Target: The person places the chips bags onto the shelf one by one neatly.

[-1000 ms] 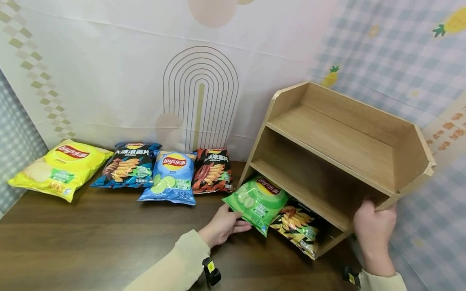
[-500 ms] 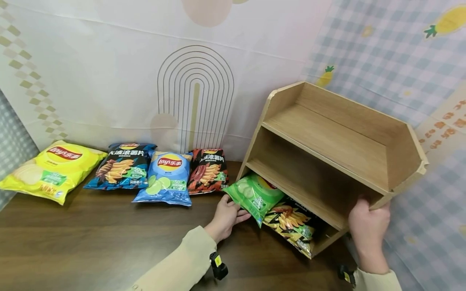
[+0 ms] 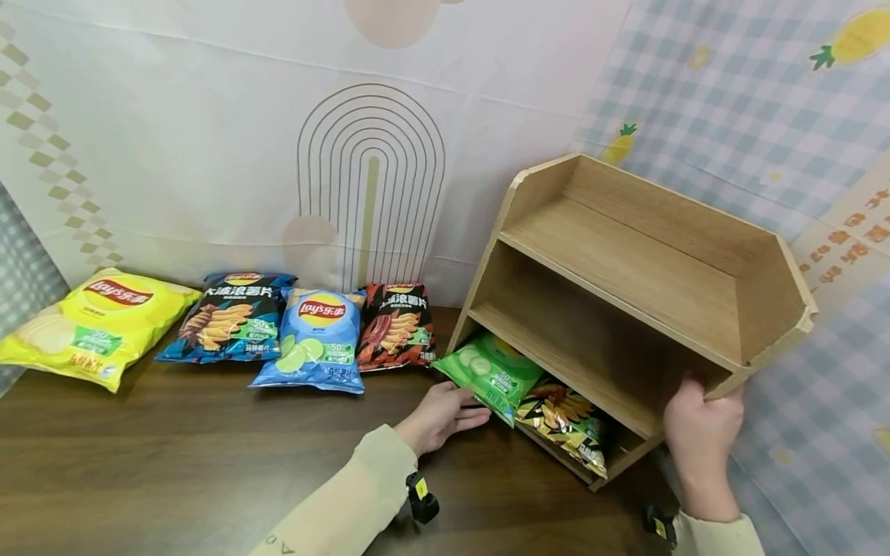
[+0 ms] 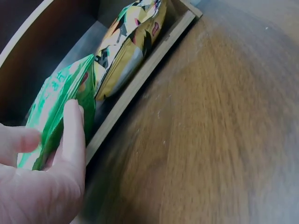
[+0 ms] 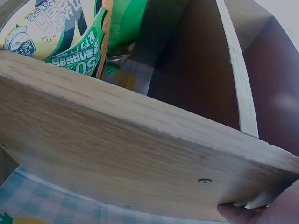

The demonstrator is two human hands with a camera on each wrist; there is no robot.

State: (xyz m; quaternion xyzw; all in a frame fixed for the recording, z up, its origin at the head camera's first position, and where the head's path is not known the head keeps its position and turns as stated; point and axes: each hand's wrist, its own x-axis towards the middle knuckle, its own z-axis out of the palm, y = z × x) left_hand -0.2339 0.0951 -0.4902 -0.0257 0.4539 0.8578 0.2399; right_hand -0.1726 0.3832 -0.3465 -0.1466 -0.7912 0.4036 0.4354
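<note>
My left hand [image 3: 445, 413] is at the lower compartment's left end, its straight fingers against the near lower edge of a green chip bag [image 3: 490, 374]. In the left wrist view the bag's edge lies between thumb and index finger [image 4: 72, 128]. Beside it, a black-and-yellow chip bag [image 3: 566, 417] sits in the same compartment, behind the front strip; the boards hide both bags' upper parts. My right hand [image 3: 702, 432] grips the right side panel of the wooden shelf [image 3: 626, 270], thumb inside the middle compartment. The right wrist view shows its fingertips [image 5: 245, 207] on the panel's outer face.
Along the back wall lie a yellow chip bag [image 3: 97, 328], a black-and-blue one [image 3: 232, 316], a light blue one [image 3: 313, 340] and a black-and-red one [image 3: 396, 328], close to the shelf's left side. The dark wooden table [image 3: 208, 463] stretches in front. A checked cloth [image 3: 820, 432] hangs at right.
The green bag has moved deeper into the lower compartment. The black-and-yellow bag has slid back, uncovering the front strip. My left hand stays at the green bag; the right hand keeps its grip.
</note>
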